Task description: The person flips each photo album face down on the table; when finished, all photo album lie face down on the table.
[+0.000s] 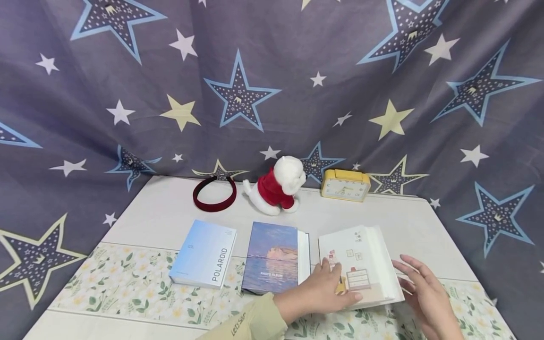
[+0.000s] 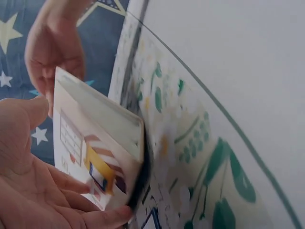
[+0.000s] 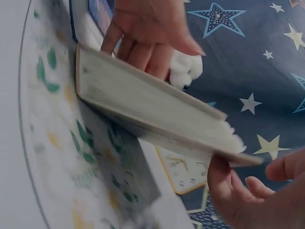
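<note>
- Resting spread on the white album [image 1: 359, 278], the left hand [image 1: 325, 288] is lying flat; the right hand [image 1: 429, 293] is touching its right side, thumb apart.
- It's tilting on the bench [image 1: 403, 212], probably feeling stiff, slick; front-to-back gripping suits.

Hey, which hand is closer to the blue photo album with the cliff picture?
Left. The left hand is just right of the photo album, on the white album; the right hand is farther off, at the white album's right edge.
</note>
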The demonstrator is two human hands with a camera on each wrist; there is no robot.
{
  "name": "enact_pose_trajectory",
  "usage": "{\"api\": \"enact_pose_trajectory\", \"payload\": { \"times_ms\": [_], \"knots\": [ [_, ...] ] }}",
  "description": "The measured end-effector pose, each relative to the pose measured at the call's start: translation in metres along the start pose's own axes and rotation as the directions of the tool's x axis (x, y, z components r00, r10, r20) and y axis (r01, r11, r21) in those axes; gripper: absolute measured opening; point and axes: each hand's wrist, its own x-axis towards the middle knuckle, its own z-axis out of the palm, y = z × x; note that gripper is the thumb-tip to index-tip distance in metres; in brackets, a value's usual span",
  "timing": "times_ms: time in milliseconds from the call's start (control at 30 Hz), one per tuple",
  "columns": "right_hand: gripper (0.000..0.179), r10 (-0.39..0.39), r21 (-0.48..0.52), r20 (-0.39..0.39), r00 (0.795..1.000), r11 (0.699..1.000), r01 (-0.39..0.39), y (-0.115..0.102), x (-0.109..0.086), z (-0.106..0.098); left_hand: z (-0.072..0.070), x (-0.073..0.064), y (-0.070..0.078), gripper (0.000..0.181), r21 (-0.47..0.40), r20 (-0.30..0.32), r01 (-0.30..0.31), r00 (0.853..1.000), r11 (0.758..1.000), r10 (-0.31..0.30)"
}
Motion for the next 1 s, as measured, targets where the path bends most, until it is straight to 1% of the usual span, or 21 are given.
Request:
{"api": "enact_pose_trajectory", "payload": {
  "times_ms": [67,167,233,300,333,433,467,533,600,667,733,900,1000],
  "knots": [
    [0.044,0.050,0.019,0.053,0.997,0.999,-0.051,0.001,0.002,0.004,0.000,-0.001,0.002,0.089,-0.038,-0.009,0.014,1.000,0.999,-0.014],
    [0.051,0.121,0.017,0.114,0.986,0.992,-0.124,0.003,0.004,0.010,-0.001,-0.003,0.006,0.090,-0.106,-0.024,0.019,0.999,0.994,-0.022],
    [0.059,0.152,0.025,0.157,0.976,0.987,-0.158,0.005,0.006,0.014,-0.002,-0.004,0.008,0.092,-0.151,-0.028,0.025,0.999,0.988,-0.029],
    [0.066,0.173,0.033,0.215,0.961,0.982,-0.185,0.009,0.008,0.017,-0.002,-0.004,0.010,0.095,-0.188,-0.031,0.028,0.999,0.982,-0.034],
    [0.065,0.179,0.043,0.245,0.953,0.980,-0.195,0.011,0.008,0.018,-0.002,-0.005,0.011,0.096,-0.205,-0.030,0.032,0.999,0.978,-0.039],
    [0.066,0.157,0.043,0.336,0.929,0.982,-0.182,0.019,0.010,0.022,-0.003,-0.005,0.013,0.099,-0.255,-0.025,0.038,0.999,0.966,-0.046],
    [0.065,0.153,0.031,0.354,0.923,0.984,-0.175,0.021,0.010,0.025,-0.003,-0.006,0.013,0.099,-0.267,-0.024,0.037,0.999,0.963,-0.045],
    [0.064,0.148,-0.013,0.361,0.921,0.988,-0.154,0.024,0.010,0.030,-0.002,-0.007,0.014,0.101,-0.280,-0.028,0.047,0.998,0.959,-0.057],
    [0.069,0.153,-0.072,0.329,0.932,0.988,-0.137,0.025,0.009,0.036,-0.002,-0.008,0.015,0.102,-0.300,-0.031,0.046,0.998,0.953,-0.058],
    [0.073,0.169,-0.124,0.289,0.942,0.983,-0.138,0.025,0.008,0.042,-0.001,-0.009,0.015,0.103,-0.324,-0.037,0.035,0.998,0.946,-0.049],
    [0.076,0.189,-0.155,0.259,0.947,0.976,-0.152,0.023,0.008,0.047,-0.001,-0.009,0.015,0.102,-0.359,-0.040,0.014,0.999,0.933,-0.030],
    [0.079,0.211,-0.171,0.234,0.949,0.970,-0.174,0.020,0.006,0.057,0.000,-0.011,0.017,0.105,-0.424,-0.055,-0.034,0.998,0.905,0.011],
    [0.078,0.204,-0.168,0.228,0.952,0.971,-0.168,0.018,0.006,0.060,0.000,-0.012,0.019,0.107,-0.448,-0.061,-0.056,0.998,0.892,0.032]
  ]
}}
